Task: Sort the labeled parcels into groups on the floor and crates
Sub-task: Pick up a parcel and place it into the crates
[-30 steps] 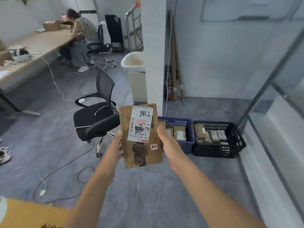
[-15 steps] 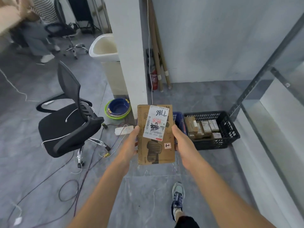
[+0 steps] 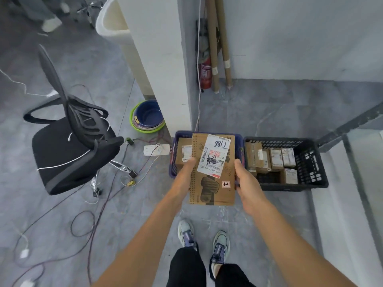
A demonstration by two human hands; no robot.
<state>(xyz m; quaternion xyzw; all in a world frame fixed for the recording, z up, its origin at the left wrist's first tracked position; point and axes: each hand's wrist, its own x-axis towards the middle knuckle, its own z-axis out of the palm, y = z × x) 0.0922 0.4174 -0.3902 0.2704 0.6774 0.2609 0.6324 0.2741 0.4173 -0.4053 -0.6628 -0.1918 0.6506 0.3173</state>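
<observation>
1. On the left, an office chair (image 3: 68, 150) stands on the floor among loose cables (image 3: 87, 220). We see no parcels there.
2. The blue crate (image 3: 173, 154) sits at the foot of the pillar, with at least 1 labelled box (image 3: 184, 152) inside.
3. Our left hand (image 3: 184, 179) grips the left edge of a flat cardboard parcel (image 3: 226, 193), thumb on top.
4. We hold the parcel in the air over the blue crate, its white label (image 3: 213, 156) facing us.
5. Our right hand (image 3: 248, 187) grips the right edge the same way.
6. The black crate (image 3: 310, 164), just beside the blue one, holds several small boxes (image 3: 275, 159) standing in rows.
7. We judge the sorting partly done: both crates have parcels in them, and this 1 is not yet placed.
8. The parcel hides most of the blue crate, and our fingers are out of sight beneath it. The printed labels are too small to read, so we cannot tell which group this parcel belongs to.
</observation>
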